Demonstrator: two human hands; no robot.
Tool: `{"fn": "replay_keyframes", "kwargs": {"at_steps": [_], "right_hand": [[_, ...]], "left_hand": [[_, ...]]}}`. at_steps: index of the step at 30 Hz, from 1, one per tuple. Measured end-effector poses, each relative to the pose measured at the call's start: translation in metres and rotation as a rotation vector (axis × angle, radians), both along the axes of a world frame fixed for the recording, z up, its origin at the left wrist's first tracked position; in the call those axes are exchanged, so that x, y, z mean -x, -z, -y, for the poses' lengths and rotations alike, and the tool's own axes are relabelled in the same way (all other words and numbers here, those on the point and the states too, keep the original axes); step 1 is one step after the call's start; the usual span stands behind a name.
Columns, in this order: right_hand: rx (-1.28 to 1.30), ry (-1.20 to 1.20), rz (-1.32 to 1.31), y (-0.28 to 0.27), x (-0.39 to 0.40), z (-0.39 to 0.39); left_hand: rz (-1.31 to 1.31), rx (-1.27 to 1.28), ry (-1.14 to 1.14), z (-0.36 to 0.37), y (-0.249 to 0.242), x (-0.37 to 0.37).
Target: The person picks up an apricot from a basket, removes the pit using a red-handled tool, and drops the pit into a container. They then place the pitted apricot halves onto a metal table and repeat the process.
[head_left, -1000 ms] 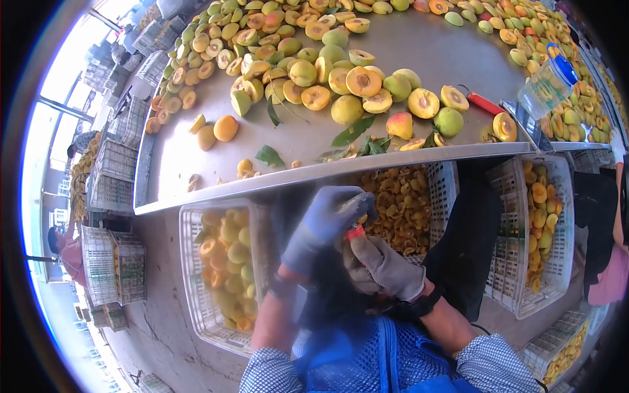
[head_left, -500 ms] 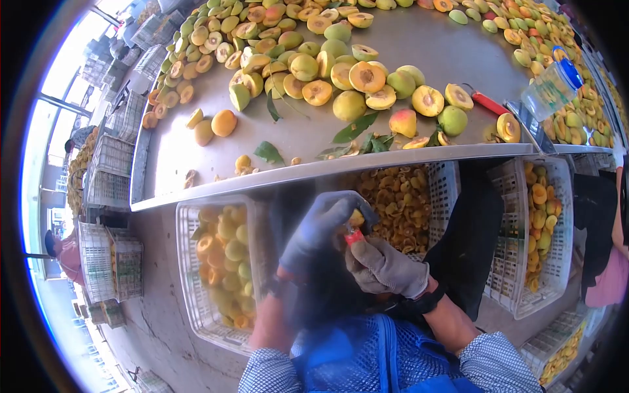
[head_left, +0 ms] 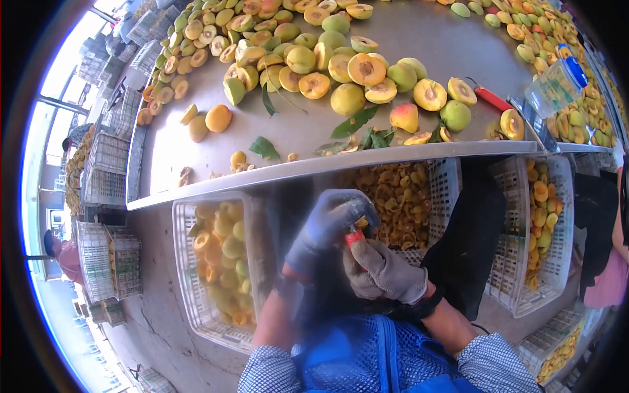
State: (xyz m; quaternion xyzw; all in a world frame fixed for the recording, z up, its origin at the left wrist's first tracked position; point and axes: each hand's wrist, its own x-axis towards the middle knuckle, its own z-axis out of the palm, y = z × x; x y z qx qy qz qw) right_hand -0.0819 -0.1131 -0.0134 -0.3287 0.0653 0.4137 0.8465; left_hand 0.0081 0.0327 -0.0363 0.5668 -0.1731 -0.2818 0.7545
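Smooth metal table (head_left: 426,52), halved fruit (head_left: 367,69) heaped towards 11 o'clock

At 5 o'clock, the left hand (head_left: 334,223), in a blue-grey glove, curls its fingers around a yellow fruit piece (head_left: 361,223); the right hand (head_left: 385,272), in a rough grey glove, grasps a short red handle (head_left: 354,237) beside it. A slatted plastic crate (head_left: 186,275) sits at 8 o'clock, a clear, blue-lidded jar (head_left: 553,90) at 2. Since 0.5 s ago, the table has shifted slightly in view; both grips remain. Glove fingers mostly hide the fruit piece; motion blurs the left forearm.
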Motion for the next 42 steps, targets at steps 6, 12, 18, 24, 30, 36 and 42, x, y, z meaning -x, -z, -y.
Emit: {"fn": "replay_keyframes", "kwargs": {"at_steps": [6,12,18,24,30,36,42], "right_hand": [[-0.169,0.049,-0.164,0.01,0.003,-0.007],[-0.344,0.065,-0.247,0.006,0.009,-0.007],[0.021,0.079,0.017,0.009,0.006,-0.004],[-0.06,-0.055,-0.008,0.036,0.023,0.011],[-0.959,-0.02,-0.502,0.057,0.027,0.013],[-1.15,0.421,-2.131,0.01,0.018,0.01],[-0.282,0.299,-0.709,0.026,0.002,0.025]], "left_hand": [[0.106,-0.159,-0.333,0.015,-0.005,0.009],[-0.09,0.22,0.009,0.008,0.011,0.004],[-0.176,0.1,-0.256,0.021,0.001,0.011],[-0.166,0.363,0.052,0.024,0.006,0.015],[-0.171,0.34,-0.101,0.027,-0.001,0.026],[-0.3,0.287,-0.378,0.023,-0.013,0.043],[0.514,-0.996,-0.644,-0.1,-0.055,0.039]]}}
